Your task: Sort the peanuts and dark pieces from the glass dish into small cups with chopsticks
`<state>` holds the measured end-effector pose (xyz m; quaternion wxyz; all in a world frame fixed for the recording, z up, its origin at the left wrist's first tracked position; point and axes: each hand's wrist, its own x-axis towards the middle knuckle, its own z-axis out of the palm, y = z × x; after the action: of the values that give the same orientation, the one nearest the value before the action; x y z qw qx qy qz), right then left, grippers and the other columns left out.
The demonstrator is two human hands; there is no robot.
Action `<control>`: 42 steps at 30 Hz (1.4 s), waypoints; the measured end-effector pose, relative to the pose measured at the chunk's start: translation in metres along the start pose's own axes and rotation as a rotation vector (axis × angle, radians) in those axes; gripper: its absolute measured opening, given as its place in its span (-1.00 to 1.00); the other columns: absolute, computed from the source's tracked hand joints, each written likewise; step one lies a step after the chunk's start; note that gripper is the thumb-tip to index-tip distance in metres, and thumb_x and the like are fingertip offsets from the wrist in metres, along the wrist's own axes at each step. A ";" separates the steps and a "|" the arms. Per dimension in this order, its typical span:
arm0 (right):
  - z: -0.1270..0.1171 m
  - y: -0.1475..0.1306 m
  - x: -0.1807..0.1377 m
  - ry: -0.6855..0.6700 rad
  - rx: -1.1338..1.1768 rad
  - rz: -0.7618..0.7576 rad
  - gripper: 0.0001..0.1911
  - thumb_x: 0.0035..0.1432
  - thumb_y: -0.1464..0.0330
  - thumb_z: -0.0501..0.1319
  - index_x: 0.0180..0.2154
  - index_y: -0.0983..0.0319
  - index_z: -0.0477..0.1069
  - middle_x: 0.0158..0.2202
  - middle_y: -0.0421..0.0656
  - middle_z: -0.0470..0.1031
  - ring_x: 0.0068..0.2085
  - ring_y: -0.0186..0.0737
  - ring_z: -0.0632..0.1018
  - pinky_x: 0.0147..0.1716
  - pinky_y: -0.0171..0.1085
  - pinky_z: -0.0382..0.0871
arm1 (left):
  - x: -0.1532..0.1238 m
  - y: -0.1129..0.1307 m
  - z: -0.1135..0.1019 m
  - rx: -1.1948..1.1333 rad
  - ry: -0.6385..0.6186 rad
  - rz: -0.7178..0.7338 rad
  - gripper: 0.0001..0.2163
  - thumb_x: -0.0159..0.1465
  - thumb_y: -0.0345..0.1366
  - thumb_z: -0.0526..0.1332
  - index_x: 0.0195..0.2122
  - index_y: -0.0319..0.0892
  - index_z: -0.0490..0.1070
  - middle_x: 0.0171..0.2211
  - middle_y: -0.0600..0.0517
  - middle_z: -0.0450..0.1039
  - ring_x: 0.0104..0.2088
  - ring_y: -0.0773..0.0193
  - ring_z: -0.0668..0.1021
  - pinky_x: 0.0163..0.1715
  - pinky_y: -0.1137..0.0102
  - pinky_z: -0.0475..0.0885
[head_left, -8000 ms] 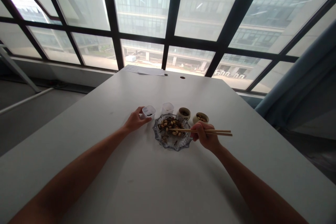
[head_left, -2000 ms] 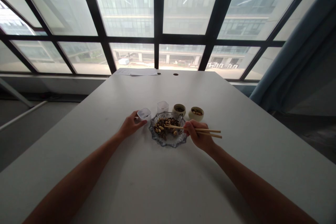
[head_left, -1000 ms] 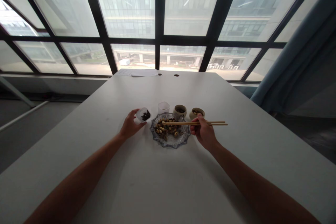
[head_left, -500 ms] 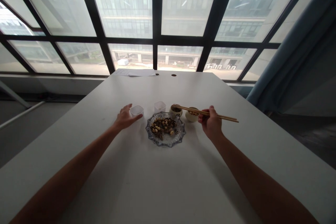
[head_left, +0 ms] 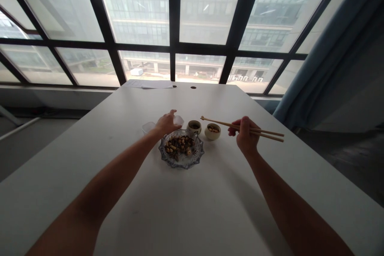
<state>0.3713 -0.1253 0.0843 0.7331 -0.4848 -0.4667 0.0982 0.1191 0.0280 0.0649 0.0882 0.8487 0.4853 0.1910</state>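
A scalloped glass plate (head_left: 195,156) of mixed nuts and seeds sits mid-table. Behind it stands a row of a clear plastic cup (head_left: 147,127), a second clear cup (head_left: 179,120), a small ceramic bowl (head_left: 194,127) with dark contents and another bowl (head_left: 213,131) with pale nuts. My left hand (head_left: 167,123) reaches over the plate's far edge, its fingers curled against the second clear cup. My right hand (head_left: 244,134) is closed on a pair of wooden chopsticks (head_left: 264,132). It holds them in the air to the right of the bowls, tips pointing left above the nut bowl.
The white table (head_left: 192,208) runs to a wall of large windows. Papers (head_left: 148,84) and two cable holes lie at its far edge. A blue curtain (head_left: 324,48) hangs at the right. Floor drops away on both sides.
My left hand let go of the left cup and moved right to the second cup. My right hand lifted the chopsticks off the plate and drew them back to the right.
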 end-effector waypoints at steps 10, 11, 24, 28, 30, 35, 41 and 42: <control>0.018 -0.007 -0.015 -0.007 0.151 0.058 -0.44 0.20 -0.11 0.17 -0.51 0.23 0.40 -0.73 -0.25 0.39 -0.73 -0.32 0.42 -0.75 -0.35 0.25 | -0.018 -0.006 0.001 0.017 0.285 0.325 -0.30 0.15 -0.24 0.39 0.28 -0.17 0.15 0.12 -0.16 0.45 0.11 -0.04 0.46 0.10 0.09 0.37; 0.020 -0.007 -0.018 -0.012 0.154 0.055 -0.44 0.20 -0.12 0.16 -0.51 0.23 0.40 -0.72 -0.24 0.40 -0.73 -0.32 0.42 -0.75 -0.35 0.25 | -0.018 -0.005 0.001 0.006 0.285 0.327 -0.30 0.15 -0.23 0.39 0.28 -0.17 0.15 0.13 -0.16 0.45 0.11 -0.04 0.46 0.10 0.09 0.37; 0.059 0.002 -0.019 -0.306 -0.059 0.009 -0.51 0.25 -0.07 0.15 -0.42 0.21 0.46 -0.56 -0.17 0.52 -0.55 -0.27 0.51 -0.56 -0.30 0.40 | -0.019 -0.004 -0.001 0.005 0.206 0.237 -0.33 0.17 -0.13 0.35 0.26 -0.16 0.16 0.08 -0.15 0.49 0.10 -0.04 0.49 0.11 0.09 0.33; 0.036 -0.019 -0.021 -0.288 -0.061 0.047 -0.40 0.24 -0.14 0.10 -0.55 0.21 0.42 -0.71 -0.21 0.38 -0.69 -0.34 0.37 -0.71 -0.35 0.24 | -0.012 -0.008 0.002 0.038 0.126 0.145 -0.35 0.18 -0.09 0.33 0.24 -0.16 0.19 0.02 -0.15 0.55 0.07 -0.05 0.53 0.11 0.08 0.31; 0.025 -0.028 -0.021 -0.366 -0.123 0.054 -0.36 0.23 -0.15 0.09 -0.61 0.21 0.39 -0.75 -0.22 0.32 -0.72 -0.37 0.31 -0.75 -0.36 0.15 | -0.008 -0.008 0.003 0.052 0.077 0.107 -0.37 0.19 -0.07 0.32 0.23 -0.18 0.21 0.00 -0.16 0.56 0.06 -0.07 0.53 0.12 0.07 0.30; 0.019 -0.038 -0.022 -0.645 -0.288 0.032 -0.36 0.30 -0.10 0.03 -0.61 0.22 0.36 -0.73 -0.21 0.32 -0.68 -0.36 0.36 -0.71 -0.35 0.17 | -0.011 -0.013 0.002 0.040 0.035 0.118 -0.40 0.24 0.02 0.25 0.22 -0.20 0.25 0.06 -0.16 0.53 0.10 -0.08 0.51 0.15 0.06 0.27; 0.038 -0.030 -0.036 -0.786 -0.268 -0.064 -0.42 0.30 -0.06 0.08 -0.60 0.19 0.35 -0.67 -0.21 0.41 -0.62 -0.35 0.41 -0.62 -0.33 0.27 | -0.057 -0.044 -0.017 0.040 0.295 0.189 -0.57 0.34 0.01 0.13 0.10 -0.15 0.36 0.14 -0.16 0.44 0.17 -0.03 0.44 0.18 0.05 0.26; 0.040 -0.027 -0.038 -0.757 -0.250 -0.076 -0.43 0.30 -0.05 0.10 -0.60 0.19 0.36 -0.66 -0.21 0.43 -0.61 -0.34 0.42 -0.60 -0.33 0.29 | -0.066 -0.053 -0.018 0.041 0.356 0.180 -0.60 0.34 0.00 0.14 0.08 -0.14 0.37 0.17 -0.17 0.41 0.20 -0.04 0.41 0.19 0.04 0.25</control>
<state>0.3112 -0.1377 0.0874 0.4477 -0.4822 -0.7299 0.1850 0.0402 -0.0022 0.0474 -0.0336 0.8430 0.4192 0.3354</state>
